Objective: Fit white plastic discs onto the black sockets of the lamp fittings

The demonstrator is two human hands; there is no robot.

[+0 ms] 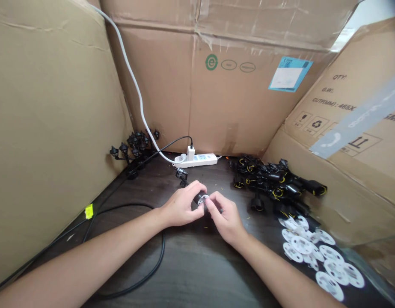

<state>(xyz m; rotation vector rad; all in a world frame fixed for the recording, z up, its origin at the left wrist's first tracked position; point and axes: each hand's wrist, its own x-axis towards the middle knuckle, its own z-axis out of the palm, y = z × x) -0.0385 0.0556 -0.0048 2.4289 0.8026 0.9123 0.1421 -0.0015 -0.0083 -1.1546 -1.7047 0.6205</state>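
Note:
My left hand (pixel 183 206) is closed round a small black lamp-like piece (pixel 182 174), whose far end with dark clustered heads sticks out beyond my fingers. At its near end, facing me, sits a white round disc (pixel 202 199) with holes. The fingertips of my right hand (pixel 225 215) are pinched at the right edge of that disc. My fingers cover part of the piece, and I cannot see whether the disc is fixed to it.
Black pieces with yellow wires (pixel 277 179) lie heaped at right, with loose white discs (pixel 302 245) nearer me. More black pieces (pixel 133 145) stand back left. A white power strip (pixel 210 160) lies by the cardboard wall (pixel 158 94). A black cable (pixel 163 246) loops across the dark tabletop.

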